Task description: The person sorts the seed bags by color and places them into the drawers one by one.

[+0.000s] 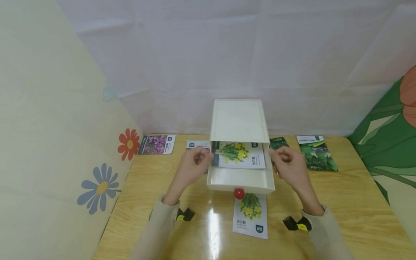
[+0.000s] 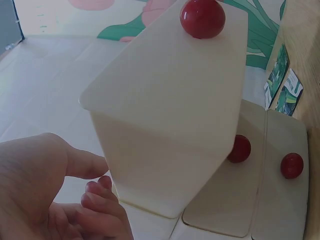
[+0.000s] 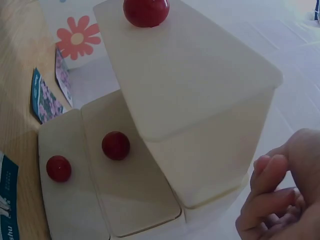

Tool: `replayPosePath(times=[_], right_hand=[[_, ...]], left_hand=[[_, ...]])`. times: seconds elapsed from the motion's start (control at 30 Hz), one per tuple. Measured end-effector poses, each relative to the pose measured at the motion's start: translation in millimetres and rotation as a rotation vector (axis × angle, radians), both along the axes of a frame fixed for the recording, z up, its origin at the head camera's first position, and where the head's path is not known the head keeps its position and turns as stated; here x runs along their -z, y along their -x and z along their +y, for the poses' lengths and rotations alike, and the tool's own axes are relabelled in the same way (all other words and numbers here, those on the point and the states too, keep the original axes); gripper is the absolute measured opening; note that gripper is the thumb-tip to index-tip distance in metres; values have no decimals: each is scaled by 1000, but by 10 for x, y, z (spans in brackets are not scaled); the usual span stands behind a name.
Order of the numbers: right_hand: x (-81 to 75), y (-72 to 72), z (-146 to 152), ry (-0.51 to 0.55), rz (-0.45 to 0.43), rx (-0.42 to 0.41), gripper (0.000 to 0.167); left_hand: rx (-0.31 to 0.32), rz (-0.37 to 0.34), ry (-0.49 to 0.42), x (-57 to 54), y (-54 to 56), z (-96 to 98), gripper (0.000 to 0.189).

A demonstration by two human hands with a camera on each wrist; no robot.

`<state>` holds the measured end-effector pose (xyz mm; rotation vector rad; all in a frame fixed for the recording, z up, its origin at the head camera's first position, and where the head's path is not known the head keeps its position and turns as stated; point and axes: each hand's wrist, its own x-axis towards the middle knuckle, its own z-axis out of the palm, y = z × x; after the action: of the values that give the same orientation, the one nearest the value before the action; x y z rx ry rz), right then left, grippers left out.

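Note:
A white drawer unit (image 1: 238, 121) stands with its drawer (image 1: 240, 179), which has a red knob (image 1: 239, 194), pulled partway out towards me. Inside lies a seed packet (image 1: 241, 154) picturing yellow flowers, with a dark teal edge showing at its left. My left hand (image 1: 194, 164) is at the top edge of the drawer's left side, fingers bent and thumb tip at the rim. Mirroring it, my right hand (image 1: 290, 167) has bent fingers close to the right rim. Whether either hand pinches the rim is not plain. Neither hand visibly holds a packet.
Another yellow-flower packet (image 1: 250, 216) lies in front of the drawer. A purple-flower packet (image 1: 157, 144) and a green-leaf packet (image 1: 316, 153) lie at the back left and right. More packets are partly hidden beside the unit. Below the open drawer are two closed drawers (image 3: 132, 192).

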<state>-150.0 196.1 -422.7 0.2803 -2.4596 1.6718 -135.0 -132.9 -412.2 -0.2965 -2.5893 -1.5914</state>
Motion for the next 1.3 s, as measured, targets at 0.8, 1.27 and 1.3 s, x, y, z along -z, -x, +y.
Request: replayPosePath(times=[0.8, 1.27, 1.3], right_hand=[[637, -134, 139, -65, -51, 47, 17], [1121, -251, 84, -341, 111, -141, 60], [1143, -259, 72, -349, 88, -177, 66]], left_hand=[[-88, -107, -16, 566, -380, -179, 14], [-33, -265, -60, 922, -598, -64, 13], [-21, -286, -76, 941, -626, -50, 15]])
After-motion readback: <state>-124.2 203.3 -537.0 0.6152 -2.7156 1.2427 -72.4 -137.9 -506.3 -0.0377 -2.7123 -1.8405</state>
